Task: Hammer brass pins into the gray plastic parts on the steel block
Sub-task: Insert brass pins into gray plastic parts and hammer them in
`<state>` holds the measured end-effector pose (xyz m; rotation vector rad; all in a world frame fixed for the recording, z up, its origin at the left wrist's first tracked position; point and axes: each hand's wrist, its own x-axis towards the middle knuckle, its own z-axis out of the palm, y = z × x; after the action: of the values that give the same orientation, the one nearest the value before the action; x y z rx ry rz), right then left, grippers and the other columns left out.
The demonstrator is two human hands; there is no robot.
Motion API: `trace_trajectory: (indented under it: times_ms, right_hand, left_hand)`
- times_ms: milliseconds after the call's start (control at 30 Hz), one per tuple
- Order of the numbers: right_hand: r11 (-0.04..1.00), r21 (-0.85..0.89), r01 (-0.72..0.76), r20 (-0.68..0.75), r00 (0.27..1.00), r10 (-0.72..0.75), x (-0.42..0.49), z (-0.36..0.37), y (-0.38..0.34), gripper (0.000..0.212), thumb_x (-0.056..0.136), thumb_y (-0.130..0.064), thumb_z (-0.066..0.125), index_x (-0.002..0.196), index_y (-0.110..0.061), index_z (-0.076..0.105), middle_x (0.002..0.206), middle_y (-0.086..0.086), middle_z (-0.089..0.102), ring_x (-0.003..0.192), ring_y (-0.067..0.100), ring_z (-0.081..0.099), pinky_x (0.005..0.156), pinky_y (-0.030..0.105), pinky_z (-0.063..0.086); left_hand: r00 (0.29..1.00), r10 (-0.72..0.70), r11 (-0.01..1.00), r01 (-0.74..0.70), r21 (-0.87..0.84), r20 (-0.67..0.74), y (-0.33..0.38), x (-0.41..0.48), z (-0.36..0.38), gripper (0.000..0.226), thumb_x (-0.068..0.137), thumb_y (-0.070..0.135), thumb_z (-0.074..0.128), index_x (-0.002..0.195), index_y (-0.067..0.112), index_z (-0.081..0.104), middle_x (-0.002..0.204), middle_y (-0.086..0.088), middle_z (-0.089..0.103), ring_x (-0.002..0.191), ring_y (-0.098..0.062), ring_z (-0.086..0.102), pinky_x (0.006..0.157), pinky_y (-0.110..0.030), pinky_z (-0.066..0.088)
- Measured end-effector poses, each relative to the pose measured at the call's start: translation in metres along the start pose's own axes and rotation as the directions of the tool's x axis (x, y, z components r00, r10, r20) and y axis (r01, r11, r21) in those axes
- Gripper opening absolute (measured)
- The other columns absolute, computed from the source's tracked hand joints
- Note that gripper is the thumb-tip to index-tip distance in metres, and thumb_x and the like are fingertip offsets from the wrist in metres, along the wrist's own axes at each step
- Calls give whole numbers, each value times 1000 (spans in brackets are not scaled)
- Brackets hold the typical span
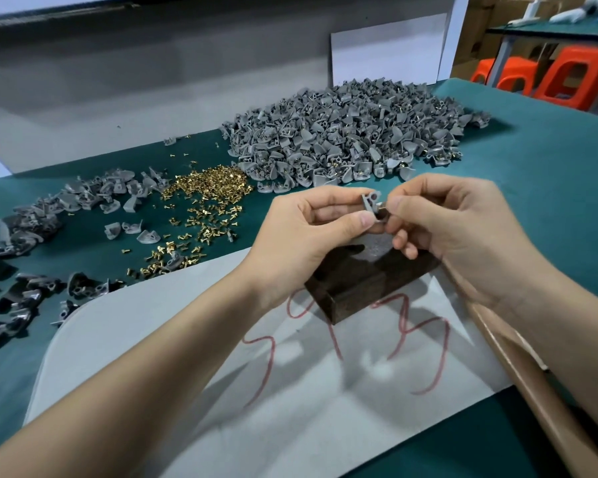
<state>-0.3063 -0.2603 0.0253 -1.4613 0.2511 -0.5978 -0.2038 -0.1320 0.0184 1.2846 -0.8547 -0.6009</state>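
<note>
My left hand [311, 229] pinches a small gray plastic part [372, 201] between thumb and fingers, held above the dark steel block [359, 281]. My right hand [453, 229] meets it from the right, its fingertips curled against the same part. The wooden handle [518, 357] of what looks like a hammer runs under my right palm and wrist toward the lower right; its head is hidden. Loose brass pins [204, 198] lie scattered on the green mat left of my hands. No pin is visible between my fingers.
A big heap of gray parts [342, 139] with pins fills the back of the table. Unfinished gray parts [42, 236] trail along the left. The block stands on a gray sheet [152, 339] with red writing. Orange stools [546, 77] stand at the far right.
</note>
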Motion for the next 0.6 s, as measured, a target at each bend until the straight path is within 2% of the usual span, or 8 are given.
trace_trajectory:
  times_ms: [67, 133, 200, 233, 267, 333, 467, 600]
  right_hand:
    - [993, -112, 24, -75, 997, -33, 2, -8, -5, 14, 84, 0, 60, 71, -4, 62, 49, 1, 59, 40, 11, 50, 37, 16, 37]
    - [914, -407, 6, -208, 973, -99, 7, -20, -6, 16, 83, -5, 60, 68, -8, 61, 49, 1, 58, 40, 11, 50, 41, 19, 39]
    - [655, -745, -129, -249, 964, -93, 12, -34, -5, 19, 83, -17, 62, 64, -14, 61, 52, 3, 61, 50, 16, 56, 53, 24, 45]
    - [525, -825, -209, -247, 969, -4, 13, -38, -6, 22, 83, -25, 63, 64, -14, 61, 51, 3, 61, 50, 18, 57, 56, 27, 45]
    - [428, -862, -272, -251, 962, 106, 12, -41, -5, 27, 84, -32, 63, 65, -13, 62, 47, 3, 61, 46, 17, 57, 55, 26, 44]
    - [336, -881, -332, -262, 935, 238, 11, -43, -3, 32, 84, -36, 62, 66, -9, 62, 43, 4, 60, 39, 19, 56, 54, 25, 47]
    - [386, -858, -339, -268, 937, 225, 15, -45, 3, 27, 77, -28, 69, 65, -5, 65, 43, 8, 57, 41, 24, 52, 57, 31, 52]
    - [475, -782, -403, -302, 912, 276, 19, -54, 0, 40, 76, -39, 71, 53, -10, 56, 42, 4, 47, 42, 20, 42, 47, 25, 35]
  left_hand:
    - [1000, -1, 1000, 1, -19, 13, -1, -1, 1, 25, 73, 9, 67, 97, 11, 67, 82, -2, 75, 79, -11, 71, 68, -15, 52]
    - [1000, 2, 999, -2, -35, 10, -1, -1, 2, 26, 71, 11, 67, 97, 11, 66, 85, -3, 75, 80, -12, 72, 67, -15, 52]
    - [1000, 13, 999, -13, -43, -1, -1, -1, 3, 21, 77, 4, 66, 96, 11, 64, 85, -4, 75, 80, -14, 72, 68, -15, 52]
    - [1000, 17, 999, -18, -40, -6, -1, 0, 3, 19, 79, -1, 64, 95, 10, 63, 84, -4, 75, 80, -15, 72, 69, -16, 53]
    - [1000, 20, 999, -20, -30, -8, -2, -1, 3, 19, 81, -4, 63, 94, 10, 62, 85, -5, 75, 81, -16, 72, 71, -17, 54]
    - [1000, 28, 1000, -28, 0, -8, -2, 0, 1, 19, 82, -8, 62, 92, 9, 59, 88, -6, 74, 85, -18, 72, 78, -22, 56]
    - [996, 80, 976, -72, 206, -29, -1, 0, -3, 23, 83, -8, 64, 85, 12, 53, 101, -7, 73, 91, -16, 71, 80, -25, 56]
    - [985, 135, 864, -61, 500, -112, -11, -2, -2, 20, 80, 5, 70, 81, 20, 57, 98, 10, 72, 96, 1, 65, 98, -41, 47]
